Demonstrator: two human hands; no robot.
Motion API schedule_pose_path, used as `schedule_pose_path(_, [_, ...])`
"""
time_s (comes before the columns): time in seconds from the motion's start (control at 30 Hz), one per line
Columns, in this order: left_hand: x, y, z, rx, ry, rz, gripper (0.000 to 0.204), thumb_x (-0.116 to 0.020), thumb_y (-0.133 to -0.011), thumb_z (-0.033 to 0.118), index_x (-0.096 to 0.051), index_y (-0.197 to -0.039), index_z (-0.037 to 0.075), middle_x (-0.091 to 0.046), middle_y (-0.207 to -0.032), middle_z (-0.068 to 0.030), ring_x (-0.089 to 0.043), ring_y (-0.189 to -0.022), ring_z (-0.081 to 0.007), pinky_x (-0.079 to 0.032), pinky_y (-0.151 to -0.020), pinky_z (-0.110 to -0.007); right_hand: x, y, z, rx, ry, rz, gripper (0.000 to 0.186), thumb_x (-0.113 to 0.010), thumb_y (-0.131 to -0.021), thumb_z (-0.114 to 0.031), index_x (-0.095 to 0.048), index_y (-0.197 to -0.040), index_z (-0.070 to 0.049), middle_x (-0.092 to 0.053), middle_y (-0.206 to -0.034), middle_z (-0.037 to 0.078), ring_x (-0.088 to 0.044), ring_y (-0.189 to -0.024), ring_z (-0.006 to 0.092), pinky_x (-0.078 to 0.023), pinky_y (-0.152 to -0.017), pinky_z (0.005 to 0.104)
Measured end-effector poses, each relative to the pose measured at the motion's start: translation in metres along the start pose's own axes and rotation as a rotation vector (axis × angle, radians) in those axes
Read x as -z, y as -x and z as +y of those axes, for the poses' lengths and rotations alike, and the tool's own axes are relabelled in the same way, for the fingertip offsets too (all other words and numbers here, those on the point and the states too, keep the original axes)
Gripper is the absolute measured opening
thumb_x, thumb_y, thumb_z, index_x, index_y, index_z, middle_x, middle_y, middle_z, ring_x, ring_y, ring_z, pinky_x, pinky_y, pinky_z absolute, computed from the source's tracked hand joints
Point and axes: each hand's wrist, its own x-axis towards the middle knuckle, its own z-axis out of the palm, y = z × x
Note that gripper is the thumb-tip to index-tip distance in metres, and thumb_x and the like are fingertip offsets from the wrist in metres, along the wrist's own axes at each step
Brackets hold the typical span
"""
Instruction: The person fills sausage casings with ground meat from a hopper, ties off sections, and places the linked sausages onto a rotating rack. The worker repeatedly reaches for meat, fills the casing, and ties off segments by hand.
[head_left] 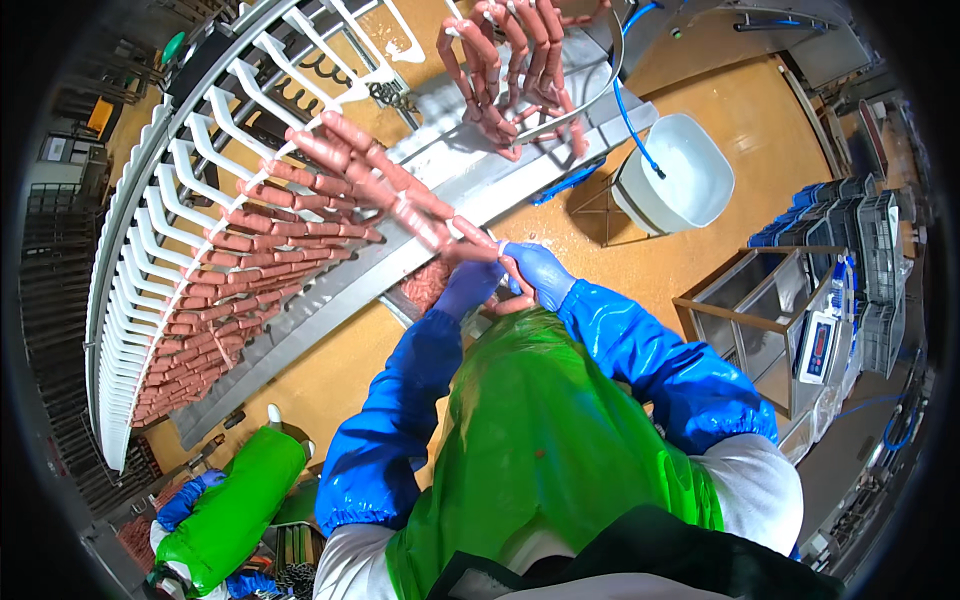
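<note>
In front of my green apron, my gloved left hand (pixel 472 287) and right hand (pixel 538 273) are close together, closed on a string of sausage links (pixel 430 215). The string runs up and to the left in several strands toward a white hook. A short piece of it bends down between my hands, and a few links hang by the apron's top. My left fingers are partly hidden by the links. Below the steel ledge, left of my left hand, lies a heap of reddish sausage (pixel 426 284), mostly covered by my arm.
White hooks (pixel 215 105) on a curved rail carry rows of hanging sausages (pixel 250 265) over a long steel trough (pixel 340 300). More links (pixel 515 60) hang at the top. A white tub (pixel 690 175) with a blue hose stands right. Another person in a green apron (pixel 240 510) is lower left.
</note>
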Motion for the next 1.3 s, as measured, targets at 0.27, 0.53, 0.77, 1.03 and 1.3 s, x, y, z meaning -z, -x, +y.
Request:
schedule_pose_path(0.27, [0.029,0.01,-0.117,0.195,-0.333,0.379,0.051,-0.06,-0.09,0.04,-0.054,-0.118,-0.002,-0.06,-0.111,-0.0219,-0.058,-0.105,-0.0344,-0.045,-0.091,-0.043,0.1,-0.078,-0.009,0.663,0.875,-0.139,0.022,-0.056,-0.095,-0.019,-0.063,-0.102,0.0,-0.058,-0.1,0.008,-0.054,-0.092,0.0189,-0.044,-0.085,0.0317])
schedule_pose_path(0.53, [-0.01,0.094,-0.155,0.502,-0.229,0.46,0.068,-0.065,-0.086,0.039,-0.042,-0.135,-0.002,-0.047,-0.134,-0.0264,-0.045,-0.125,-0.0401,-0.037,-0.105,-0.044,0.203,-0.227,-0.041,0.473,1.017,0.203,0.039,-0.059,-0.091,-0.033,-0.057,-0.122,-0.009,-0.062,-0.107,0.014,-0.06,-0.094,0.0258,-0.049,-0.083,0.0382])
schedule_pose_path(0.77, [-0.087,0.196,-0.178,0.834,0.051,0.483,0.054,-0.068,-0.087,0.036,-0.053,-0.129,0.006,-0.058,-0.122,-0.0221,-0.058,-0.11,-0.0332,-0.047,-0.092,-0.04,0.175,-0.328,-0.098,0.637,1.952,0.323,0.042,-0.052,-0.084,-0.028,-0.056,-0.125,-0.018,-0.054,-0.128,0.014,-0.051,-0.118,0.0289,-0.047,-0.093,0.0456])
schedule_pose_path(1.03, [-0.08,0.159,-0.13,0.71,0.206,0.443,0.047,-0.066,-0.088,0.034,-0.056,-0.125,0.007,-0.058,-0.123,-0.0173,-0.057,-0.112,-0.031,-0.047,-0.091,-0.039,0.162,-0.375,-0.096,0.677,1.839,0.317,0.038,-0.061,-0.083,-0.037,-0.062,-0.114,-0.016,-0.064,-0.104,0.012,-0.06,-0.095,0.029,-0.046,-0.081,0.048])
schedule_pose_path(1.3, [0.001,-0.006,-0.046,-0.065,-0.185,0.376,0.061,-0.069,-0.082,0.026,-0.045,-0.131,0.0,-0.049,-0.13,-0.0229,-0.046,-0.123,-0.0391,-0.038,-0.103,-0.047,0.149,-0.3,-0.059,0.336,0.93,-0.082,0.042,-0.061,-0.08,-0.042,-0.068,-0.102,-0.006,-0.068,-0.083,0.008,-0.065,-0.081,0.0232,-0.05,-0.073,0.0392])
